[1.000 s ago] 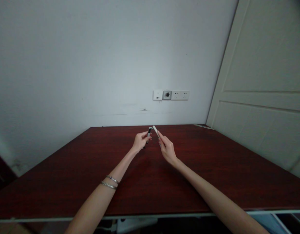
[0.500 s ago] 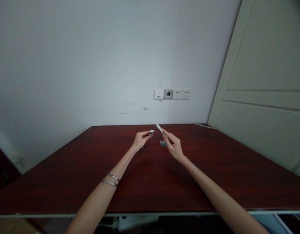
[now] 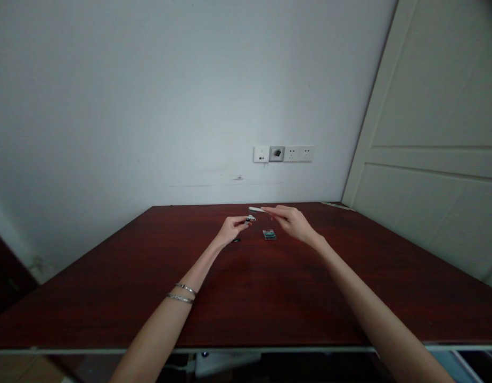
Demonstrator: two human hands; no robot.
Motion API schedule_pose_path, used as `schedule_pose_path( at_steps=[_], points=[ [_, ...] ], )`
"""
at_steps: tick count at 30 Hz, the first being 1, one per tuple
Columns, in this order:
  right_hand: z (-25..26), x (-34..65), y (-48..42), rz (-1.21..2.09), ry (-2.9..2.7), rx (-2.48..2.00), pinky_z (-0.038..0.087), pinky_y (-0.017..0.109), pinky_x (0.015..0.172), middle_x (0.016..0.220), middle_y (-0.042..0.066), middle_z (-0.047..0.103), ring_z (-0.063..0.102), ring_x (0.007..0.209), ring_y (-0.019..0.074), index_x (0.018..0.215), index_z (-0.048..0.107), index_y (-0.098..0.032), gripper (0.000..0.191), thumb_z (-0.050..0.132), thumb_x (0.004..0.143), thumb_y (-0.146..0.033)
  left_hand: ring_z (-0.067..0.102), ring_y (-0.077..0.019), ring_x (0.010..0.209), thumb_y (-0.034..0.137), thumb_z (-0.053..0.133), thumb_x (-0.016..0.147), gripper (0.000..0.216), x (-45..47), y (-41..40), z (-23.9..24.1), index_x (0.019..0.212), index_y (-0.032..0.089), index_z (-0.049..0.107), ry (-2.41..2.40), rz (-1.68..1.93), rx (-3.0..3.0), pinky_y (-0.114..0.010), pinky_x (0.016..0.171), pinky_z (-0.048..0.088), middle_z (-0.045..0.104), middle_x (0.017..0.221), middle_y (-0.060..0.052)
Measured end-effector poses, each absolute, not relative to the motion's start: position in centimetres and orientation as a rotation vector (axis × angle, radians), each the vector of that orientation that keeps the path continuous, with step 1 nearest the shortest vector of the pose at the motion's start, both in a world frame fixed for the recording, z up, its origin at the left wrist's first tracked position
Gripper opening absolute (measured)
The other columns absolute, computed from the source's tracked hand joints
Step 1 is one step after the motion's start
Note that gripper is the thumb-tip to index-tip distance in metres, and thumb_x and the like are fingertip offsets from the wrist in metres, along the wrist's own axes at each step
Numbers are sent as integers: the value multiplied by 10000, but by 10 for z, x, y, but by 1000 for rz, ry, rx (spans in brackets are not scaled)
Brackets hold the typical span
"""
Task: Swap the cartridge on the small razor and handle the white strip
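Observation:
Pinched in the fingers of my left hand (image 3: 230,230) is a small silvery and dark piece (image 3: 250,218), too small to name. My right hand (image 3: 293,221) grips a flat white stick-like object (image 3: 255,209) whose far end points left, just above the small piece; I cannot see whether they touch. On the table below and between the hands lies a small clear case (image 3: 269,234) with green contents. Under my left hand a small black item (image 3: 237,240) lies on the table, partly hidden.
The dark red wooden table (image 3: 246,298) runs back to a white wall with a row of sockets (image 3: 284,154). A pale panelled door (image 3: 433,133) stands at the right. A thin flat strip (image 3: 337,206) lies at the table's back right corner.
My right hand has turned over and moved slightly right and up, bringing the white object from steeply tilted to nearly level. The clear case shows more fully. My left hand has hardly moved.

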State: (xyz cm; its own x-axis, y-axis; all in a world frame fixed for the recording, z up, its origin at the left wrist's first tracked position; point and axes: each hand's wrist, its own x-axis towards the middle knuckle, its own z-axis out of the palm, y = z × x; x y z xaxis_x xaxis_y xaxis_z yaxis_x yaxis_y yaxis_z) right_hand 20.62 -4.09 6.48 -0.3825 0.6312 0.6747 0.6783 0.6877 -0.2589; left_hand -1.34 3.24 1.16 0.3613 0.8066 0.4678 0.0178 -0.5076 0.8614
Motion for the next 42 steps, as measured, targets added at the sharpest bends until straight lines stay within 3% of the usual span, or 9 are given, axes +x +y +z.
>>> schedule_pose_path(
  at_steps=[13,18,23,27,33,37,42],
  points=[
    [84,209,-41,512,-2177,-975,432,256,614,798,45,691,554,666,138,1071,664,-183,336,495,826,-339,633,-205,867,156,662,644,209,-17,34,9,841,111,713,720,1187,1831,-331,852,457,703,904,-84],
    [81,206,-42,541,-2108,-968,427,256,582,737,36,677,537,635,131,1092,651,-178,358,506,816,-352,629,-208,849,165,667,629,229,-17,33,9,848,112,712,712,1174,1826,-325,817,465,704,872,-78],
    [80,201,-44,643,-2173,-902,432,258,567,736,31,676,544,613,128,1017,689,-180,340,535,793,-384,634,-177,707,183,665,643,195,-16,27,12,820,102,683,727,1173,1786,-279,682,481,689,752,-64],
    [74,200,-32,449,-1942,-1006,438,258,565,734,41,683,560,617,139,1024,684,-166,374,519,802,-417,649,-173,602,245,655,683,271,-14,18,17,914,113,602,776,1043,1551,-245,540,482,662,714,-71],
    [58,192,0,61,-1856,-1119,448,262,622,862,53,712,607,710,176,1015,692,-217,322,523,811,-402,650,-179,546,247,658,683,248,-8,7,26,866,104,571,792,976,1322,-243,500,493,640,679,-65],
    [55,185,13,-17,-1922,-1137,452,259,637,972,33,700,632,794,191,989,696,-283,274,540,804,-412,646,-181,527,251,663,684,220,-4,6,28,815,104,565,799,967,1288,-241,477,492,630,631,-60],
    [51,188,28,14,-1820,-1220,453,254,613,908,39,713,639,752,188,997,695,-261,290,546,799,-411,647,-186,526,244,668,683,207,-3,5,30,791,103,561,821,977,1264,-251,475,500,626,615,-55]
  ],
)
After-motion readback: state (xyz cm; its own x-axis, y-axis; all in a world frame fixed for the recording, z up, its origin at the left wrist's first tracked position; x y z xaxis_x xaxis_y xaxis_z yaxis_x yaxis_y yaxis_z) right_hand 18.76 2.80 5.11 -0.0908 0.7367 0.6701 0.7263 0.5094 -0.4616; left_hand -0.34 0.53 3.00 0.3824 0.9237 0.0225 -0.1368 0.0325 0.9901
